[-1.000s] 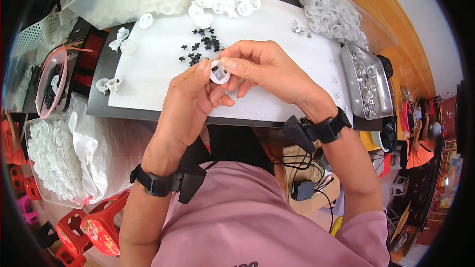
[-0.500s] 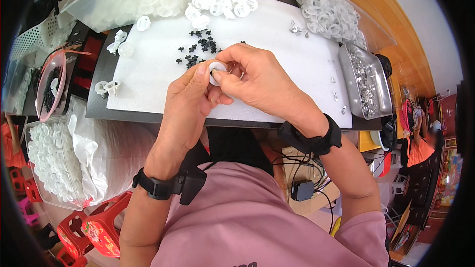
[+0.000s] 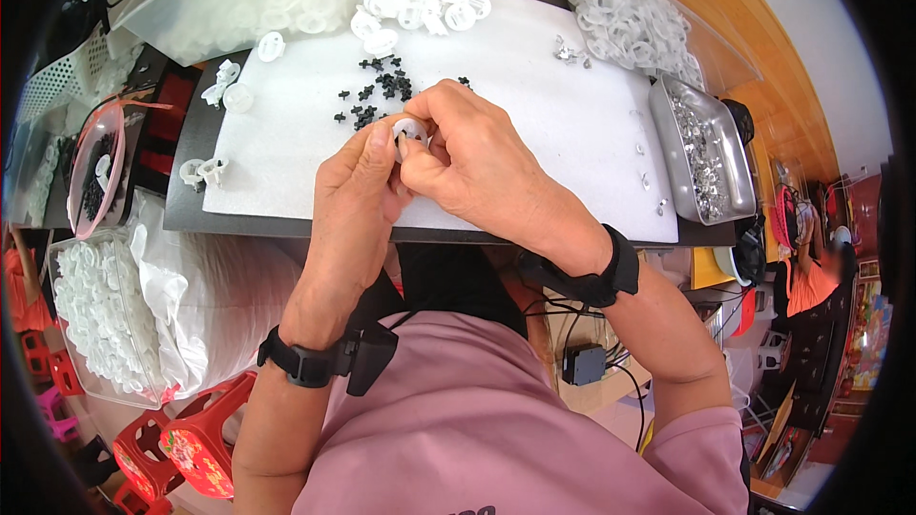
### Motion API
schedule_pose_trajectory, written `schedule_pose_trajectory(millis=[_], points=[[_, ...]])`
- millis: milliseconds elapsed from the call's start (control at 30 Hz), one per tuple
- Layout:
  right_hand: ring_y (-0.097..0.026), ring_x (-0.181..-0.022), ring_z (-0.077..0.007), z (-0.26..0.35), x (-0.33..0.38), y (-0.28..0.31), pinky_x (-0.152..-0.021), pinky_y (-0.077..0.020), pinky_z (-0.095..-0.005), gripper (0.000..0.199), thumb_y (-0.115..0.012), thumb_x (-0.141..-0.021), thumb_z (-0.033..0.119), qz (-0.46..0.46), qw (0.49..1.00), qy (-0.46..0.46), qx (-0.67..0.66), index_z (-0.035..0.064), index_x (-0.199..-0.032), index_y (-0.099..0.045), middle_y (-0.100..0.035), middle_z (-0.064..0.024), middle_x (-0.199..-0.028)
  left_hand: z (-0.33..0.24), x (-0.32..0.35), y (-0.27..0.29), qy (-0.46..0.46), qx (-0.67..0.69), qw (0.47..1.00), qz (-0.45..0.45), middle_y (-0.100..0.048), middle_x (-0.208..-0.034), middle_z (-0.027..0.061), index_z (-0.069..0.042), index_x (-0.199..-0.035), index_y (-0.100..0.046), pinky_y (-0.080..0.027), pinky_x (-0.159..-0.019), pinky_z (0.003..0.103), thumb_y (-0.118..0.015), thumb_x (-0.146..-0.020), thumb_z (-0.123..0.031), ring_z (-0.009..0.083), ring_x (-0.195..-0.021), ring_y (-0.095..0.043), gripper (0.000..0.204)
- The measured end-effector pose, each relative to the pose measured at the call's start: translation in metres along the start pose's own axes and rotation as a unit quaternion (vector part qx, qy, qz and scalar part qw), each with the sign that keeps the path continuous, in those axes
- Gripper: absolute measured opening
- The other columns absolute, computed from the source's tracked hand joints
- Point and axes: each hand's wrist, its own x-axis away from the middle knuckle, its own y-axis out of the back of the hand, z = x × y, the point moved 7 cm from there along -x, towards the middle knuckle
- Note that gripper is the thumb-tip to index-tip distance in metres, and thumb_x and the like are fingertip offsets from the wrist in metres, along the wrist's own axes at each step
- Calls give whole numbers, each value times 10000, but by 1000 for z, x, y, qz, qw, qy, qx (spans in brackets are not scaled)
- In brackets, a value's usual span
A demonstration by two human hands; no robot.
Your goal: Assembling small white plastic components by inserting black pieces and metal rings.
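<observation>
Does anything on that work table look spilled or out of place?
Mostly tidy. A few small metal clips lie loose on the white mat, outside the metal tray that holds the rest. Both hands, left and right, pinch one white ring; nothing looks damaged.

Scene is brightly and evenly lit by diffuse daylight, apparently from upper right, where the background is blown out to white. The white foam mat (image 3: 534,95) is near overexposed w/ little texture kept. Soft, short shadows are cast under both hands. Strong fisheye bending is seen toward the rim (black vignette all round). Centre is sharp; edges are softened, esp. right side.
</observation>
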Motion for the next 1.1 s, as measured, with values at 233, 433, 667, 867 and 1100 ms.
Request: schedule_pose_trajectory(millis=[233, 433, 667, 867, 1100], points=[[-589, -700, -305, -3, -1, -1, -637, -486, -384, 236, -550, -814, 135, -15, 1000, 16, 9, -89, -883, -529, -560, -205, -834, -2, -1, -4, -12, 7, 1000, -3, -601, -1116, 92, 49, -1249, -507, -489, -879, 301, -391, -1023, -239, 143, -1006, -591, 385], [-569, -601, -94, -21, 0, 9, -499, -484, -238, 260, -625, -889, 211, 99, 953, -126, -257, -41, -939, -582, -590, -59, -778, -6, -1, -4, 12, 46, 999, 17, -555, -847, 33, 51, -1124, -566, -498, -716, 296, -414, -1013, -269, 97, -699, -491, 371], [-546, -626, -54, -26, -6, 9, -511, -484, -200, 301, -668, -877, 229, 160, 945, -150, -242, -19, -1030, -594, -591, -19, -823, -5, -2, -5, 64, 66, 995, 46, -556, -820, 44, 38, -1052, -573, -497, -663, 297, -416, -1006, -287, 119, -671, -501, 365], [-540, -594, -60, -29, -7, 6, -494, -467, -198, 264, -693, -858, 218, 182, 933, -160, -268, -11, -955, -603, -598, -26, -793, -3, -3, -2, 81, 76, 991, 70, -576, -818, 60, 39, -1025, -571, -499, -639, 287, -431, -998, -285, 134, -650, -539, 354], [-556, -611, -70, -24, -7, 8, -520, -475, -208, 222, -677, -863, 187, 190, 934, -159, -258, -7, -945, -607, -611, -30, -802, -3, -3, -3, 95, 92, 988, 76, -577, -819, 54, 38, -1025, -573, -501, -647, 277, -453, -989, -288, 132, -647, -542, 349]])
